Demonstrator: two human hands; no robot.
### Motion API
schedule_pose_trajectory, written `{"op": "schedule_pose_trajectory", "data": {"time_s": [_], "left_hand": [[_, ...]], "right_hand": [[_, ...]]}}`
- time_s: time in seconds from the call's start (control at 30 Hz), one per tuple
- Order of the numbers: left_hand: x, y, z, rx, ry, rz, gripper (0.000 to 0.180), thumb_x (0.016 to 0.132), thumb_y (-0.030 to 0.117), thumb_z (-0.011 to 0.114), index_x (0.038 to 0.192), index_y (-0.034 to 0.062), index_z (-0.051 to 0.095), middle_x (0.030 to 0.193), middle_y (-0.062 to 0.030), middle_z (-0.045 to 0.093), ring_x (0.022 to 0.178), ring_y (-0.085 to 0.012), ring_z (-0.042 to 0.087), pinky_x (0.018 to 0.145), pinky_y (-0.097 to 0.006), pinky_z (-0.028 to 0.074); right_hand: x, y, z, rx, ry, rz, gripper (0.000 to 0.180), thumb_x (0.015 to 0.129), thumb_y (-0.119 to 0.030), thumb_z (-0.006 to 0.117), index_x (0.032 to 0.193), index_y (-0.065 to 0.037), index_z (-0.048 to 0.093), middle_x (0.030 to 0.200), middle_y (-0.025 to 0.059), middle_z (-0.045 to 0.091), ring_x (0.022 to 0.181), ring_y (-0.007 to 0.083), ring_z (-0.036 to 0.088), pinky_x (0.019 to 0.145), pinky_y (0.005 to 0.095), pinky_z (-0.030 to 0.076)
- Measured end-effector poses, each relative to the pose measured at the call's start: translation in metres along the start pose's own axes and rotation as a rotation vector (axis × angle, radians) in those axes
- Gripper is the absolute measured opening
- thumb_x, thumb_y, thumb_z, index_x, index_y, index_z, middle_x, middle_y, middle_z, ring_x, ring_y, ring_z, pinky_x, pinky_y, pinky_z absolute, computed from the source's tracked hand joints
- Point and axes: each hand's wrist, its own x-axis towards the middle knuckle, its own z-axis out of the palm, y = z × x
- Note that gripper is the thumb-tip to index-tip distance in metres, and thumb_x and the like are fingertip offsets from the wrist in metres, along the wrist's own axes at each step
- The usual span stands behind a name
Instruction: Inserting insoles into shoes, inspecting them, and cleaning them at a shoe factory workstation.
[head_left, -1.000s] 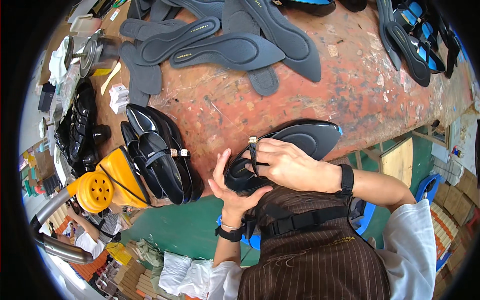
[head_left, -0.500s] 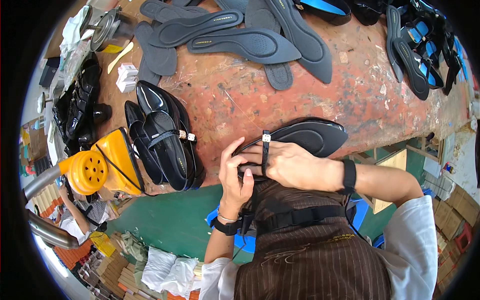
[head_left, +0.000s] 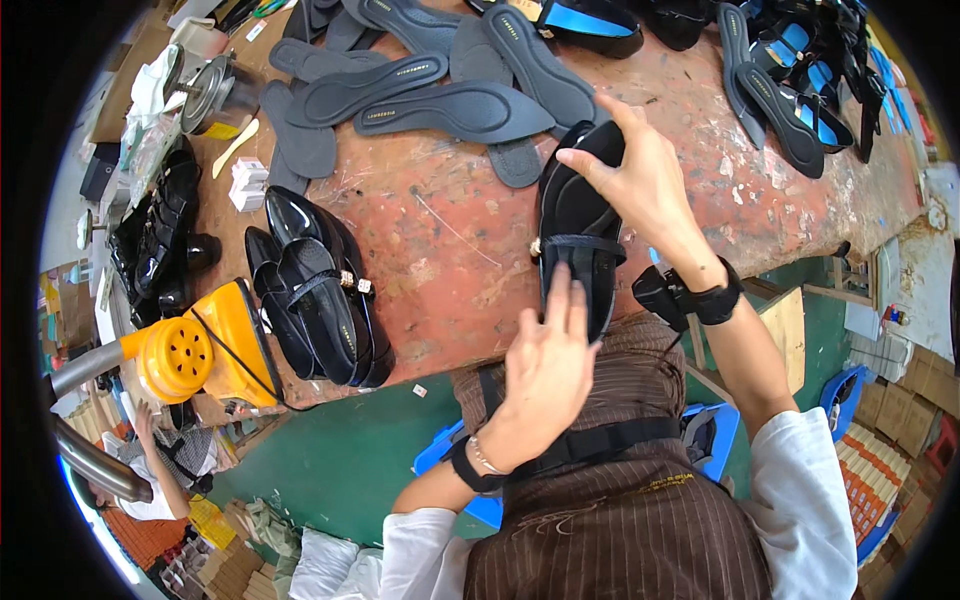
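Your left hand (head_left: pixel 548 375) has its first two fingers straight and close together, reaching into the heel end of the black shoe (head_left: pixel 546 205); they hold nothing. Pressing unevenly there could skew or ruck the dark insole (head_left: pixel 578 205). The shoe lies on the worn table (head_left: pixel 440 270), toe away from you, heel by the near edge, so a hard pull toward you could tip it off. Its strap (head_left: pixel 585 242) crosses just ahead of those fingertips and could snag them. Your right hand (head_left: pixel 650 190) spreads thumb and index wide at the toe; whether they grip the side can't be told, and a loose hold would let the shoe swivel.

As for containers, at far left a clear jar (head_left: pixel 232 95) sits by a metal lid; its contents can't be made out. Next, the bunched black shoes (head_left: pixel 325 320) have a dark insole in the foremost. At far right, the black shoes (head_left: pixel 825 130) show blue linings, with loose insoles (head_left: pixel 780 110) alongside.
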Motion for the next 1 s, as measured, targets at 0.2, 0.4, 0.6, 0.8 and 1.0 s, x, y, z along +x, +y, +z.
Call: {"op": "schedule_pose_trajectory", "data": {"time_s": [0.2,0.4,0.6,0.8,1.0], "left_hand": [[0.011,0.014,0.020,0.285,-0.077,0.107,0.041,0.078,0.023,0.075,0.112,0.0003,0.070,0.133,-0.0201,0.057,0.080,-0.0307,0.063,0.055,-0.038,0.058],[0.010,0.007,0.027,0.271,-0.033,0.132,0.035,0.075,0.023,0.077,0.102,0.0011,0.073,0.124,-0.0192,0.062,0.079,-0.0290,0.063,0.054,-0.037,0.058],[0.012,0.005,0.021,0.241,0.050,0.139,0.043,0.076,0.025,0.077,0.109,-0.0022,0.070,0.130,-0.0199,0.061,0.079,-0.0281,0.062,0.057,-0.034,0.058],[0.013,0.004,0.024,0.187,0.086,0.153,0.048,0.073,0.024,0.078,0.112,-0.0031,0.070,0.135,-0.0224,0.057,0.080,-0.0295,0.062,0.056,-0.036,0.058],[0.012,0.001,0.024,0.167,0.043,0.183,0.039,0.071,0.012,0.068,0.105,-0.0059,0.072,0.141,-0.0242,0.054,0.077,-0.0224,0.058,0.051,-0.027,0.055]], "right_hand": [[-0.070,-0.021,-0.049,0.128,-0.450,-0.300,0.031,0.075,0.005,0.063,0.105,-0.001,0.057,0.132,0.0242,0.054,0.123,0.0458,0.054,0.111,0.0566,0.039],[-0.054,-0.023,-0.009,-0.126,-0.358,-0.293,0.049,0.079,0.000,0.058,0.127,0.009,0.054,0.128,0.0292,0.058,0.125,0.0422,0.055,0.117,0.0564,0.028],[-0.048,-0.019,0.002,-0.205,-0.275,-0.334,0.050,0.077,-0.002,0.059,0.125,0.012,0.054,0.123,0.0269,0.059,0.121,0.0403,0.056,0.119,0.0534,0.026],[-0.038,-0.017,-0.002,-0.161,-0.620,-0.187,0.040,0.078,0.000,0.054,0.117,0.010,0.053,0.106,0.0244,0.058,0.108,0.0409,0.056,0.116,0.0577,0.027],[-0.057,-0.023,-0.016,-0.227,-0.549,-0.337,0.072,0.074,0.004,0.054,0.140,0.022,0.029,0.136,0.0397,0.044,0.133,0.0520,0.040,0.118,0.0584,0.022]]}}
